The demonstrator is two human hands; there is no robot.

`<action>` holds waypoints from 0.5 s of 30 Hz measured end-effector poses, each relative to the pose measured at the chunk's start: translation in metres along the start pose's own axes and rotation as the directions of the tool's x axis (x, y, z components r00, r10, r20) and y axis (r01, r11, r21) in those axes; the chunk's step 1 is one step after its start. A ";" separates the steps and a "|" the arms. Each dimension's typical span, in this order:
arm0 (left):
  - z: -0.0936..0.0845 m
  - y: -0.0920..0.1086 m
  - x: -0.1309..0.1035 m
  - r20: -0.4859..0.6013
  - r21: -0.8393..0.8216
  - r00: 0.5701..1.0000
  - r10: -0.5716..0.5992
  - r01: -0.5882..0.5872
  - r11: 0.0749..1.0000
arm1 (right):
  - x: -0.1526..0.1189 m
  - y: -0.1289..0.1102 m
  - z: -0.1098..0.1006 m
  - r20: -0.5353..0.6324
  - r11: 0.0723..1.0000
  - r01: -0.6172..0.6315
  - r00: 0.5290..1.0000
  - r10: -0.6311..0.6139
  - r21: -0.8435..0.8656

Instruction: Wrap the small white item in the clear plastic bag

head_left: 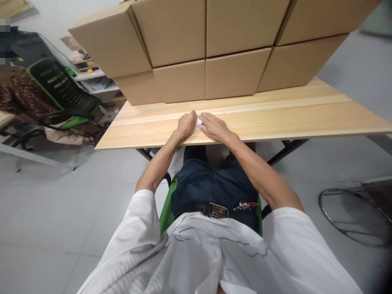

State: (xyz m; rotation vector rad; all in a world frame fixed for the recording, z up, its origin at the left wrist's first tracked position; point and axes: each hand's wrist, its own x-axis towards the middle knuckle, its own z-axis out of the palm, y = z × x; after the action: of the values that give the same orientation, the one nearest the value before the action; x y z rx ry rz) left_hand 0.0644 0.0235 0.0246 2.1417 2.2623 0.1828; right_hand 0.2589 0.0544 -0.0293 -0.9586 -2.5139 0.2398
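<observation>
A small white piece (198, 123), thin and creased like paper or cloth, is between my hands on the wooden table (275, 108), near its front edge. My left hand (186, 125) is closed on its left side, knuckles up. From the right, my right hand (214, 125) presses its fingers together over the other side of the piece. Most of the white piece is hidden under my fingers, so its exact kind cannot be made out.
Cardboard boxes (180, 30) stand stacked two high along the table's back. At left are a green and black office chair (61, 87), a person in a leopard-print garment (18, 87) and a white shelf (92, 75). A round metal-framed stool (346, 196) is at lower right.
</observation>
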 end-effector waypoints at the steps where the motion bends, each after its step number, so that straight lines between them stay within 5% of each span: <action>1: -0.002 0.001 -0.002 0.005 0.009 1.000 0.012 -0.012 1.000 | 0.001 -0.001 0.000 -0.005 1.000 -0.017 1.000 0.017 0.002; 7: -0.004 -0.011 0.004 -0.014 0.090 0.998 0.058 -0.057 0.994 | 0.016 0.000 0.014 -0.038 0.999 -0.011 0.999 0.013 0.049; 15: -0.004 -0.019 0.022 -0.084 -0.021 0.995 0.050 -0.051 0.998 | 0.032 0.016 0.037 -0.178 0.996 0.027 0.984 -0.012 0.083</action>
State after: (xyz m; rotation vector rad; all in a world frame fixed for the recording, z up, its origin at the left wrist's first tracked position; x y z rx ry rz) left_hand 0.0442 0.0438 0.0281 2.2218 2.2384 0.3034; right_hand 0.2301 0.0872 -0.0559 -0.8811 -2.3303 0.2421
